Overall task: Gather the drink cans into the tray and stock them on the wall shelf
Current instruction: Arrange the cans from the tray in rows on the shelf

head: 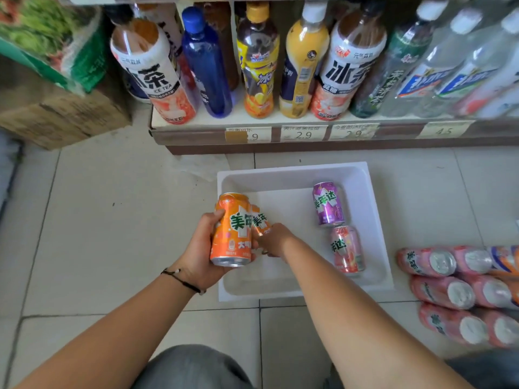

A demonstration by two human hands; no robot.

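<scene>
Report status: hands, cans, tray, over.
Left hand grips orange can; right hand holds second orange can. Tray holds purple can, pink can. Nothing blocking.

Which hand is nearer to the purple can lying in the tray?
The right hand. It holds a second orange can inside the tray, left of the purple can. The left hand grips an orange can at the tray's left edge, farther away.
</scene>
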